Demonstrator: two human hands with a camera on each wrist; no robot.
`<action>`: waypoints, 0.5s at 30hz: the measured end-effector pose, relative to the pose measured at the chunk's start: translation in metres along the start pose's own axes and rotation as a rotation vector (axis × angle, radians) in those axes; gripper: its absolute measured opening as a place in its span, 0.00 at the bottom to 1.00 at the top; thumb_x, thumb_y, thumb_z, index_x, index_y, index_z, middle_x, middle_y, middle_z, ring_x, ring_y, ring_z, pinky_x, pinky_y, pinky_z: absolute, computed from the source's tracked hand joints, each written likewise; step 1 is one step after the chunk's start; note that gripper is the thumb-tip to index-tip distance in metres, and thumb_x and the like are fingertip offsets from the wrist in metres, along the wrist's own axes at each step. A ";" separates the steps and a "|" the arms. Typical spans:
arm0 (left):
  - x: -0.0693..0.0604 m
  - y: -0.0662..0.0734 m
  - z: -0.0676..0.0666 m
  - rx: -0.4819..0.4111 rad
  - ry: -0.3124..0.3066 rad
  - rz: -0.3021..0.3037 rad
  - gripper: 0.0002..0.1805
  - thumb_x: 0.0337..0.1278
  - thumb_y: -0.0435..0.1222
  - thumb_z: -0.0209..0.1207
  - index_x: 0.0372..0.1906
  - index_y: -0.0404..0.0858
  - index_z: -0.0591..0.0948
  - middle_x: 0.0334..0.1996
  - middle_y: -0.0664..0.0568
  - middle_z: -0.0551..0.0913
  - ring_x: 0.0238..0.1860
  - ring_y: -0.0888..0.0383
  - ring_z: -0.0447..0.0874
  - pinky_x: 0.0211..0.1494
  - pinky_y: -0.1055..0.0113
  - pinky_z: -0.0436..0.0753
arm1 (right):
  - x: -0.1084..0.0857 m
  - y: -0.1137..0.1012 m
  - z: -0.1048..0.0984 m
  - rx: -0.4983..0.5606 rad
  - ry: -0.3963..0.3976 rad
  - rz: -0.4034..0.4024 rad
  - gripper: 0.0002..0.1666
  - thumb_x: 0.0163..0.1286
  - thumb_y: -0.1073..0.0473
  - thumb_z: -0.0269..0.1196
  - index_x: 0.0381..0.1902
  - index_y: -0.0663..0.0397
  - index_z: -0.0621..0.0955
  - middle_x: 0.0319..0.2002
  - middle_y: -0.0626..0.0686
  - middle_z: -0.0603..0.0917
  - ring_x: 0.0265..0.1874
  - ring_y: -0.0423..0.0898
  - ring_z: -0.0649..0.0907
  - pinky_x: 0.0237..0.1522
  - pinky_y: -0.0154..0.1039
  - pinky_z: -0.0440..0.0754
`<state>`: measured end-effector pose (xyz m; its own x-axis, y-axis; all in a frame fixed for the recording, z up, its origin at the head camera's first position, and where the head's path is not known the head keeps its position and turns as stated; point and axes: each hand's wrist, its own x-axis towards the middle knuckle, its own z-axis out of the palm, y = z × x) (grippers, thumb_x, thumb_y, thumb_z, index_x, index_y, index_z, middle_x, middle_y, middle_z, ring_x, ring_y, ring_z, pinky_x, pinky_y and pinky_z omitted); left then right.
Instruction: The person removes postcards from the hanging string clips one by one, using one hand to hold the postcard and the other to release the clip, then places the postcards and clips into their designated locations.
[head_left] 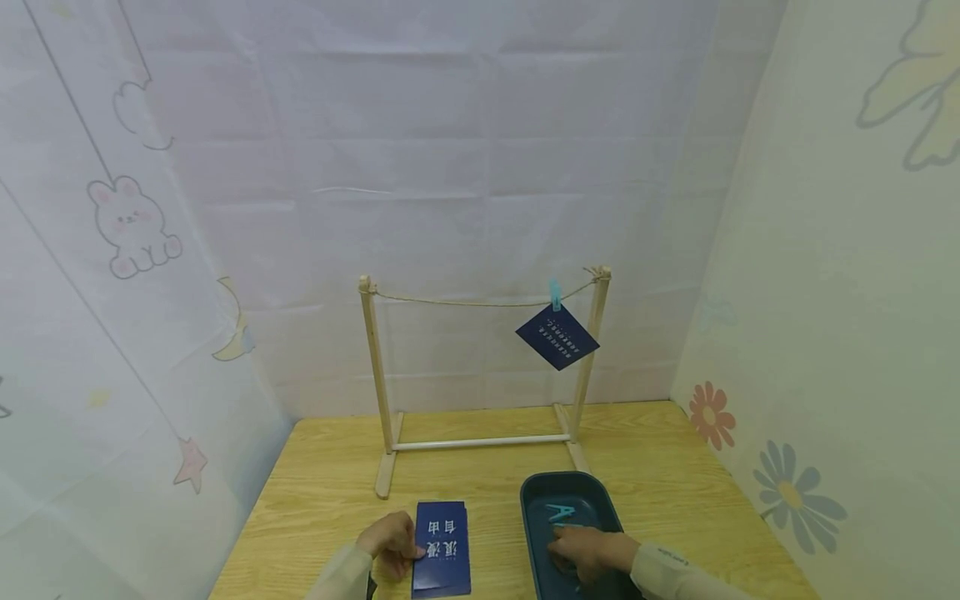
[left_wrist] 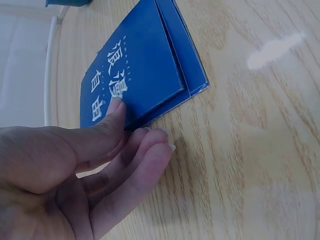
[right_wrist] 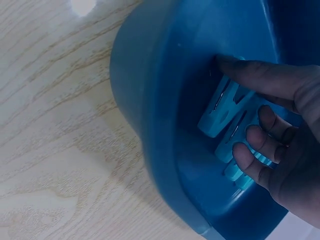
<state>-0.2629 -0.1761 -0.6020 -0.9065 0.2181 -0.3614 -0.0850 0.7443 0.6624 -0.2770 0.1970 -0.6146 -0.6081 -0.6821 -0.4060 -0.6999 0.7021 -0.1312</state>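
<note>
My left hand [head_left: 393, 543] is at the left edge of a stack of dark blue cards [head_left: 441, 550] with white lettering. In the left wrist view the thumb [left_wrist: 112, 117] presses on the top card [left_wrist: 142, 60] and the fingers curl beneath its edge, pinching it; this card sits slightly offset from the one below. My right hand [head_left: 588, 550] reaches into a dark teal tray [head_left: 529, 533] holding several light blue clothespins [right_wrist: 232, 135]. Its thumb [right_wrist: 265, 77] lies across the handle end of one clothespin; the index finger is mostly hidden, so a grip cannot be confirmed.
Behind the cards and tray stands a wooden frame [head_left: 378, 367] with a string [head_left: 465, 303] tied between its posts. Near the right post, a blue clothespin [head_left: 556, 297] holds a dark blue card [head_left: 558, 337] by one corner. Printed cloth walls enclose the wooden table [head_left: 322, 467].
</note>
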 end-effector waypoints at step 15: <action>0.006 0.001 -0.002 0.011 0.004 0.018 0.14 0.57 0.30 0.69 0.18 0.32 0.80 0.11 0.45 0.80 0.15 0.50 0.84 0.19 0.62 0.86 | 0.005 0.011 0.009 0.040 0.027 -0.039 0.25 0.47 0.63 0.81 0.32 0.38 0.76 0.32 0.37 0.69 0.28 0.31 0.70 0.26 0.29 0.75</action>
<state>-0.2688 -0.1753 -0.6022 -0.9096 0.2293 -0.3465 -0.0638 0.7469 0.6618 -0.2844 0.2038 -0.6263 -0.5909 -0.7142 -0.3752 -0.7083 0.6819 -0.1824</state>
